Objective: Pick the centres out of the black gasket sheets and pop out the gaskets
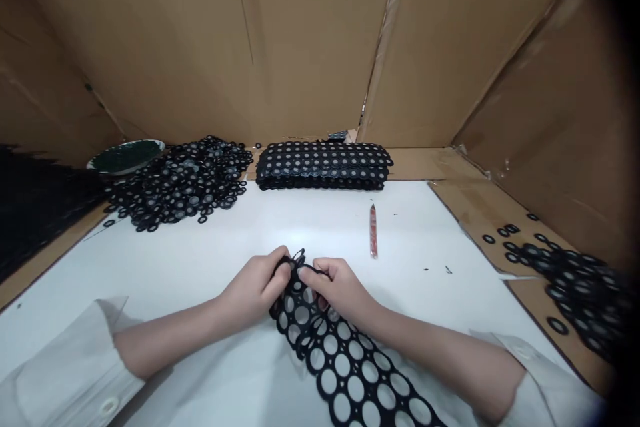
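Observation:
A black strip of joined rings [355,388] with round openings runs from the bottom edge up to both hands near the middle of the white table. My left hand [263,280] is closed on the strip's upper left end, thumb and fingers pinching it. Close beside it, my right hand [341,286] pinches the upper edge of the same strip, its thumb pointing left. A small ring [299,256] sticks up between the two hands. Below the hands the strip is bunched and folded. The fingertips behind the strip are partly hidden.
A pile of loose black rings [185,180] lies at the back left beside a green-lined bowl [127,156]. Stacked ring strips [323,166] sit at the back centre. A red pen-like tool [373,232] lies right of centre. More rings [585,287] lie on cardboard at right. Cardboard walls [310,40] surround the table.

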`<action>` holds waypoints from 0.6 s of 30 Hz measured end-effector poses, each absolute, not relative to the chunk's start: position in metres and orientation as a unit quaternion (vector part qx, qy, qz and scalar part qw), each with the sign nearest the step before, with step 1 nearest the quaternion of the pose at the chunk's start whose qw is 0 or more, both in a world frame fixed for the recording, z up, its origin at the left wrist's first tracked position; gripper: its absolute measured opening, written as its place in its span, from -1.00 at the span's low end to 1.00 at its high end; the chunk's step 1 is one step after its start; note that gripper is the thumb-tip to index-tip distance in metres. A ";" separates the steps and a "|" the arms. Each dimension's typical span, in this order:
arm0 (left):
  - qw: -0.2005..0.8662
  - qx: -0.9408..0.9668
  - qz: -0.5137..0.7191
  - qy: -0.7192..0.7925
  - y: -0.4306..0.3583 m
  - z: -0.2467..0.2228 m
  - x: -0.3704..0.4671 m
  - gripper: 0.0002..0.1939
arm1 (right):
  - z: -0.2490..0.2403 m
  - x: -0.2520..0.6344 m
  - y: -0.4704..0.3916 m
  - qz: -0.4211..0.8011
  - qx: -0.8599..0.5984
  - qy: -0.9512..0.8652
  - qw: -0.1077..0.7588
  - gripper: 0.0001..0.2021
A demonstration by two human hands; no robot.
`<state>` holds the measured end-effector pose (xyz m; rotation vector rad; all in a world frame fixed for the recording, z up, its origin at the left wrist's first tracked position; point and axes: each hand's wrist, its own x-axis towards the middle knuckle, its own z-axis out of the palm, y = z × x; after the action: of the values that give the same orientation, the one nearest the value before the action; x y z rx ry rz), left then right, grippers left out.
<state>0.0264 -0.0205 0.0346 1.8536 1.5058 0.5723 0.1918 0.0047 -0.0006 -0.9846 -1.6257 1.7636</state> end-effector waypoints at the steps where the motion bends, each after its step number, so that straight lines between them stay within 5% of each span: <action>1: 0.315 0.732 0.199 0.571 -0.022 0.035 0.027 -0.81 | 0.000 0.192 0.005 0.658 -0.378 -0.595 0.265 -0.66; 6: 0.252 0.731 0.188 0.605 -0.017 0.037 0.019 -0.80 | 0.001 0.194 0.006 0.634 -0.336 -0.649 0.253 -0.75; 10: 0.101 0.663 0.261 0.694 -0.003 0.041 0.009 -0.77 | -0.002 0.196 0.007 0.605 -0.330 -0.678 0.256 -0.79; 14: 0.062 0.754 0.090 0.648 -0.005 0.029 0.016 -0.83 | 0.000 0.194 0.008 0.577 -0.345 -0.686 0.278 -0.86; 18: 0.091 0.784 0.047 0.613 -0.012 0.020 0.029 -0.81 | 0.004 0.195 0.006 0.497 -0.364 -0.735 0.284 -0.87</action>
<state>0.0286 -0.0122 0.0201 2.3282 1.8205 0.1401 0.1951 0.0064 0.0044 -0.9753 -1.9660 1.3296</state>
